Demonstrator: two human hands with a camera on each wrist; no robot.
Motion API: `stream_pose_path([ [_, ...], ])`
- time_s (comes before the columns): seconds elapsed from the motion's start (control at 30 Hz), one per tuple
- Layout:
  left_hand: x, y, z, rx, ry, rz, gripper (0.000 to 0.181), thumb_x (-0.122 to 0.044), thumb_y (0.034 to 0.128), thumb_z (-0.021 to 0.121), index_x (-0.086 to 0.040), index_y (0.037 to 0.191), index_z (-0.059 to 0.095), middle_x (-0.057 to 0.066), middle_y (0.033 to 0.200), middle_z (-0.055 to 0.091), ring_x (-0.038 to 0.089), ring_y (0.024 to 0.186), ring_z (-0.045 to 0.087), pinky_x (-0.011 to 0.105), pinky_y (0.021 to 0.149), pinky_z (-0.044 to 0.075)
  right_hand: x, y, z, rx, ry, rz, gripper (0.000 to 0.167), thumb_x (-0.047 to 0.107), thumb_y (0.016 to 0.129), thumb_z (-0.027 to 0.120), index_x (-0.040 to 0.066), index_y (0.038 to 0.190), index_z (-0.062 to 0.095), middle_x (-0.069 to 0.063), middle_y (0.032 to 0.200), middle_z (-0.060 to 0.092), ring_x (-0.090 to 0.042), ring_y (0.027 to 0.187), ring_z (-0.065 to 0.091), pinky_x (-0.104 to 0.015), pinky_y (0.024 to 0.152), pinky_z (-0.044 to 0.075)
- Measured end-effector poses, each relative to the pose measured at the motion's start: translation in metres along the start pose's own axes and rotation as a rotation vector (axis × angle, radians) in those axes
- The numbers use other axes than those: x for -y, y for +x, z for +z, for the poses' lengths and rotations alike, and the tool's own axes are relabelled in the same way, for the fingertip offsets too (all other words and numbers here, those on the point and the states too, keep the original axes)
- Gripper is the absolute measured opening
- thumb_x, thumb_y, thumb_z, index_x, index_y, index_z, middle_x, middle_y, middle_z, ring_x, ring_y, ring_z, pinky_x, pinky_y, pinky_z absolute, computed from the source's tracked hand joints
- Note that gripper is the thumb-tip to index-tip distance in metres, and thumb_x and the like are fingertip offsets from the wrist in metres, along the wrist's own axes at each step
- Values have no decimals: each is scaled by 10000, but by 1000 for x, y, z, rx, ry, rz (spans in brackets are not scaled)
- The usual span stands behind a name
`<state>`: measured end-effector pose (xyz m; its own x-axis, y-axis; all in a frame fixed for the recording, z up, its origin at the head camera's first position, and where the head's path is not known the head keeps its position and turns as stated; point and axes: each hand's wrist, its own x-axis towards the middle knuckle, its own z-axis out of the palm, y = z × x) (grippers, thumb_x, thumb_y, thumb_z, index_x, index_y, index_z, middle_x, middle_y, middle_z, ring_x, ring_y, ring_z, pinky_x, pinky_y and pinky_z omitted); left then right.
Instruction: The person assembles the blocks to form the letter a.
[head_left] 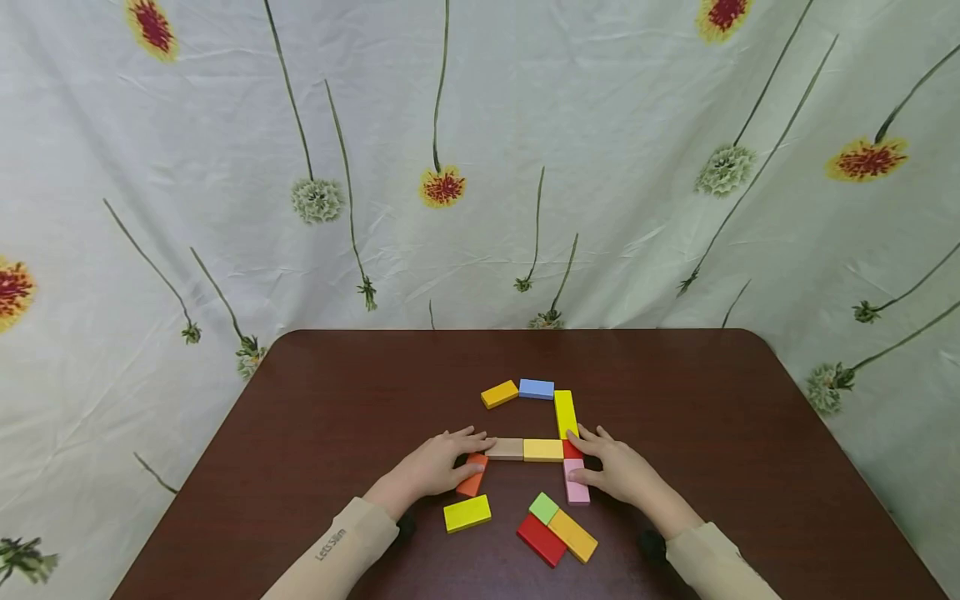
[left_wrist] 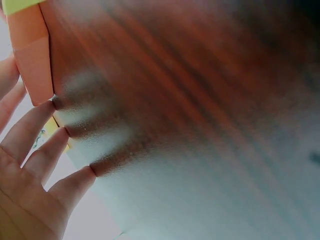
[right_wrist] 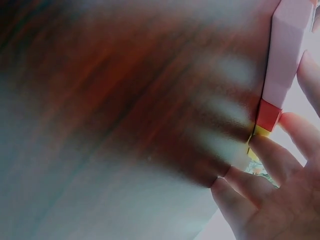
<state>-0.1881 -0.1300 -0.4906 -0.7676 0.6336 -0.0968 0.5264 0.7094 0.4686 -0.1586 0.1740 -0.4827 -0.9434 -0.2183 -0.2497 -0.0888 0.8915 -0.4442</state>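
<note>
My left hand (head_left: pixel 431 464), its fingers spread, touches the orange block (head_left: pixel 472 477) with the thumb and reaches the left end of the beige block (head_left: pixel 506 450). A pale yellow block (head_left: pixel 543 451) continues that row to a small red block (head_left: pixel 572 450). My right hand (head_left: pixel 622 468) rests its index fingertip at the small red block and its thumb on the pink block (head_left: pixel 576 483). In the left wrist view, fingertips touch the table beside the orange block (left_wrist: pixel 32 60); in the right wrist view, fingers lie along the pink block (right_wrist: pixel 287 55) and red block (right_wrist: pixel 268 115).
Above the row are a tall yellow block (head_left: pixel 566 414), a blue block (head_left: pixel 536 389) and an amber block (head_left: pixel 499 394). Nearer lie a yellow block (head_left: pixel 467 513), a green block (head_left: pixel 543 508), an orange-yellow block (head_left: pixel 573 535) and a red block (head_left: pixel 542 540) on the brown table (head_left: pixel 337 400).
</note>
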Motion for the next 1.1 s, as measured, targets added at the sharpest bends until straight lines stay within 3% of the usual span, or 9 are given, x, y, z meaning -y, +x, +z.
stream_pose_path([
  [0.27, 1, 0, 0, -12, -12, -6, 479, -274, 965, 633, -177, 1426, 547, 62, 1459, 541, 330, 1418, 416, 592, 1119, 341, 1, -2, -1, 1, 7, 20, 672, 360, 845, 750, 172, 1446, 516, -156, 1516, 452, -488, 1395, 358, -665, 960, 448],
  [0.43, -1, -6, -2, -83, 11, -13, 377, -276, 946, 663, -168, 1307, 654, 83, 1437, 556, 322, 1379, 463, 522, 1097, 406, 1, -2, -2, 8, 7, 31, 680, 372, 843, 750, 180, 1450, 511, -159, 1518, 448, -500, 1386, 363, -666, 957, 450],
  [0.53, -7, -11, -5, -142, 48, 29, 270, -273, 895, 730, -164, 1142, 729, 85, 1378, 586, 309, 1321, 498, 474, 1051, 463, 0, -2, -2, 9, 7, 31, 687, 389, 841, 748, 185, 1452, 508, -158, 1518, 449, -503, 1383, 366, -667, 961, 446],
  [0.63, -16, -17, -8, -159, 99, 96, 217, -313, 854, 774, -179, 1022, 746, 78, 1342, 595, 292, 1292, 506, 439, 1023, 489, -1, -1, -2, 5, 5, 23, 693, 407, 839, 745, 188, 1453, 507, -161, 1514, 453, -505, 1380, 370, -671, 966, 441],
  [0.83, -27, -26, -6, -107, 216, 199, 314, -439, 797, 800, -196, 992, 756, 72, 1357, 603, 305, 1364, 463, 470, 1092, 425, 0, 0, -2, 3, 2, 14, 694, 406, 841, 745, 190, 1455, 504, -166, 1512, 454, -512, 1371, 378, -679, 975, 427],
  [1.1, -33, -32, -1, -18, 293, 173, 416, -505, 763, 800, -199, 1042, 759, 59, 1419, 557, 292, 1432, 377, 521, 1162, 317, 1, -1, -1, 10, 3, 19, 691, 401, 841, 746, 189, 1453, 506, -169, 1509, 457, -513, 1374, 373, -679, 964, 436],
])
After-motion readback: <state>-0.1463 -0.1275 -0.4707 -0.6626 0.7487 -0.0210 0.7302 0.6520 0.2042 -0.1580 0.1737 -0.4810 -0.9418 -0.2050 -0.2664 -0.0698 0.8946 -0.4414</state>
